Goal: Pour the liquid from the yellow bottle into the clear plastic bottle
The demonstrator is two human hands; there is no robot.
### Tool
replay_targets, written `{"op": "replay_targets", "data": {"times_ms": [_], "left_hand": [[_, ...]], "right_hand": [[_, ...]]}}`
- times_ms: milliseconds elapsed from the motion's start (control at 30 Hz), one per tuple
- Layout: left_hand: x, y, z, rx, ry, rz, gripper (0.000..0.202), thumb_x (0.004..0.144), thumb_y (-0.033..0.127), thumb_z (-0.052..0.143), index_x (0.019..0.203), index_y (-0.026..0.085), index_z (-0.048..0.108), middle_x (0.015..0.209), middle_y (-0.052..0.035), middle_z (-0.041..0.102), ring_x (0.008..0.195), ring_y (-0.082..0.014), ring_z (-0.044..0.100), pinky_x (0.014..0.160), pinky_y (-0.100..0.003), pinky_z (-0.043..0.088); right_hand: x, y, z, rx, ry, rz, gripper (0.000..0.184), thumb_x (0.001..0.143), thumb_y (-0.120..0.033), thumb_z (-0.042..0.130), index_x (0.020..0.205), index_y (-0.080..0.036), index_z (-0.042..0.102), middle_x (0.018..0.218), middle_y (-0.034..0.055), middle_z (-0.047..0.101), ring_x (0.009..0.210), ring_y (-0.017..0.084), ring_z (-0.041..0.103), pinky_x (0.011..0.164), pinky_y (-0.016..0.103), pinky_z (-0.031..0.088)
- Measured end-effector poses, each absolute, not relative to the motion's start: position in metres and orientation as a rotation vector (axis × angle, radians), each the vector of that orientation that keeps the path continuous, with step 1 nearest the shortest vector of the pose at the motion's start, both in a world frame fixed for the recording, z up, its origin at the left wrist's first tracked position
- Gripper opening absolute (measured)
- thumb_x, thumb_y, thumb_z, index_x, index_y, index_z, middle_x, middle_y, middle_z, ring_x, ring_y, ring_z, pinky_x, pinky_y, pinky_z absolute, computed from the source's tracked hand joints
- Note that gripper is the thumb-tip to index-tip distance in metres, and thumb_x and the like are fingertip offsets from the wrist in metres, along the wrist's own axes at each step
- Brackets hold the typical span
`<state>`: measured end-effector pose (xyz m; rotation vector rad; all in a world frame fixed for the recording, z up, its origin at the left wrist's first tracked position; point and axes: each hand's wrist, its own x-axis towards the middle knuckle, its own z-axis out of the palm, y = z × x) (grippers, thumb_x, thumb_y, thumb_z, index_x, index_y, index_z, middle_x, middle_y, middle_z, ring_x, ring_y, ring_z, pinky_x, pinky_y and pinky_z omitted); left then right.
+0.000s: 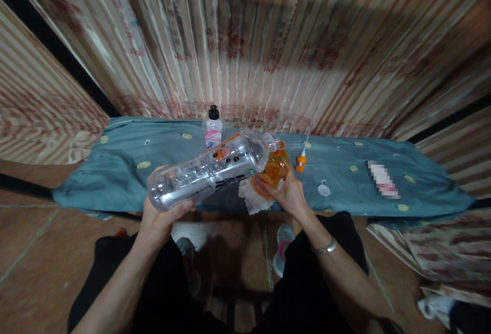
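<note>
My left hand [161, 216] grips the base of a large clear plastic bottle [209, 170], tipped on its side with its open mouth over a small orange bottle [274, 168]. My right hand [289, 193] is closed around that orange bottle, holding it upright at the front edge of the blue cloth [115, 170]. Under the orange bottle lies a crumpled white paper [249, 198]. An orange spray nozzle [301, 160] and a white cap [324, 190] lie on the cloth to the right.
A small clear bottle with a black cap and pink label [213, 129] stands at the back of the cloth. A striped curtain [268, 42] hangs behind. A pixelated white item [383, 179] lies at the right. My shoes [282, 247] rest on the tiled floor.
</note>
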<state>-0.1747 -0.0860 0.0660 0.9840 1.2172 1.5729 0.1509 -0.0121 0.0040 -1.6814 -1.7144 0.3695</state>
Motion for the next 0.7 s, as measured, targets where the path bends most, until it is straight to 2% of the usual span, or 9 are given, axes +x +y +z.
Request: {"op": "replay_targets", "data": {"times_ms": [200,400,533,700], "left_hand": [[-0.1724,-0.0876,0.0689,0.986,1.217,1.579,0.094,0.06,0.039,0.109,0.144,0.032,0.067,0.127,-0.0048,0.079,0.082,-0.0209,0.074,0.055,-0.025,0.063],[-0.1747,-0.0875,0.0661,1.041,1.24,1.581,0.089,0.061,0.042,0.109,0.14,0.033,0.07,0.122,-0.0019,0.078,0.068,-0.0163,0.07,0.054,-0.028,0.062],[-0.1766,-0.0868,0.0626,1.019,1.244,1.604,0.092,0.058,0.042,0.11,0.141,0.032,0.07,0.126,-0.0034,0.079,0.07,-0.018,0.072,0.051,-0.027,0.061],[-0.181,-0.0856,0.0633,1.103,1.232,1.534,0.094,0.063,0.045,0.109,0.146,0.034,0.066,0.118,-0.0012,0.078,0.066,-0.0159,0.071,0.052,-0.026,0.063]], "right_hand": [[0.1515,-0.012,0.0059,-1.689,-1.696,0.4,0.1,0.079,-0.09,0.08,0.143,-0.015,0.061,0.115,0.0228,0.088,0.098,0.045,0.089,0.08,0.051,0.071],[0.1519,-0.012,0.0042,-1.719,-1.7,0.379,0.103,0.077,-0.093,0.08,0.142,-0.014,0.062,0.115,0.0239,0.087,0.099,0.045,0.088,0.081,0.05,0.071],[0.1526,-0.0115,0.0015,-1.696,-1.697,0.366,0.105,0.078,-0.097,0.077,0.142,-0.015,0.062,0.11,0.0219,0.087,0.097,0.044,0.088,0.08,0.051,0.07],[0.1526,-0.0116,0.0037,-1.698,-1.693,0.39,0.106,0.076,-0.097,0.078,0.139,-0.014,0.062,0.115,0.0247,0.087,0.099,0.045,0.088,0.08,0.052,0.071]]}}
